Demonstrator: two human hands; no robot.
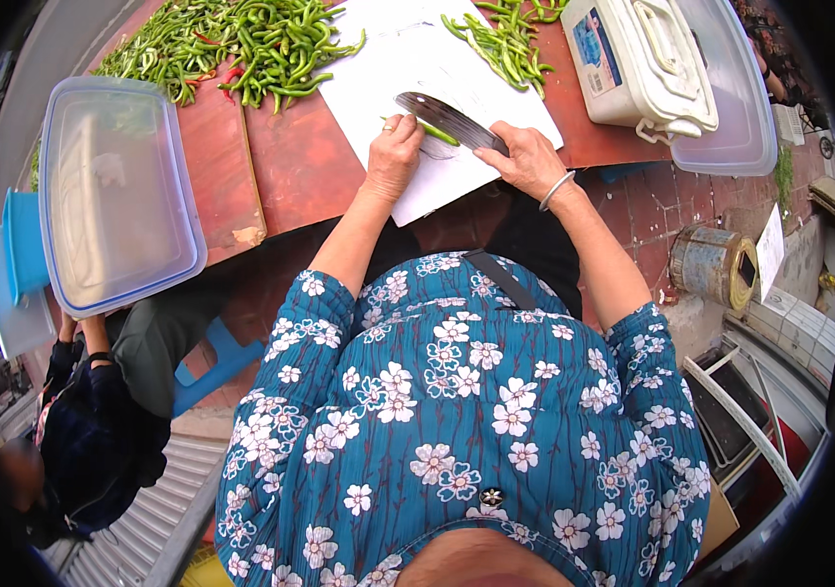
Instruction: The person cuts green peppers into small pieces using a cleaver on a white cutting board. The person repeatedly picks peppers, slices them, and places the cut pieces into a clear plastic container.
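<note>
My left hand (395,152) pinches a green chili pepper (440,134) over a white cutting board (381,81). In my right hand (529,160) is a knife (447,117) with a broad dark blade, which reaches left above the pepper, its tip close to my left fingers. Whether the blade touches the pepper I cannot tell. A large heap of green chili peppers (278,51), with a few red ones, lies left of the board. A smaller pile of green peppers (509,51) rests on the board's far right part and beyond its edge.
The red tabletop (300,161) holds a clear plastic container (120,198) at the left and a white lidded box (634,66) at the right, beside another translucent container (736,95). A person (98,433) in dark clothes is at the lower left, near a blue stool (223,367).
</note>
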